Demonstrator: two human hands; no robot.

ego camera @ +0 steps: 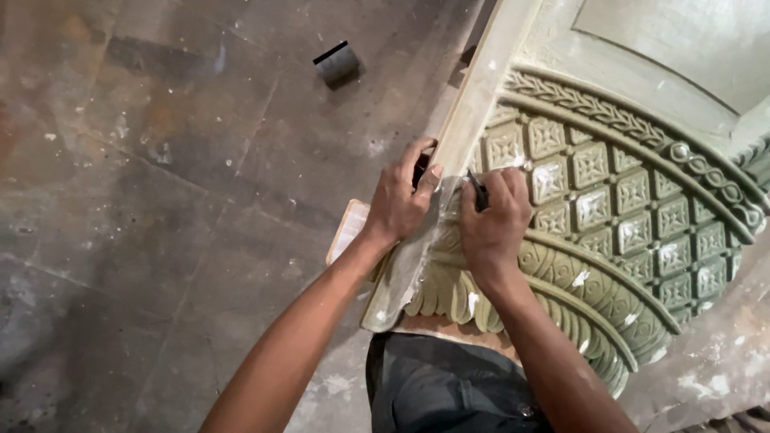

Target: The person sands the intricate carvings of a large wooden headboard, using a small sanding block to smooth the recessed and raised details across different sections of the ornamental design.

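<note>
Our left hand (399, 200) closes its grip on the pale edge strip (473, 112) of the green carved panel (609, 200); just right of it, our right hand (493, 220) pinches a thin dark tool (478, 192) against the carving. The panel looks stiff, heavy and chip-prone, so it is best held by its frame.

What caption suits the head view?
Left hand steadies a green carved panel; right hand works it with a thin dark tool.

No packages, labels, signs or screens anywhere in view.
</note>
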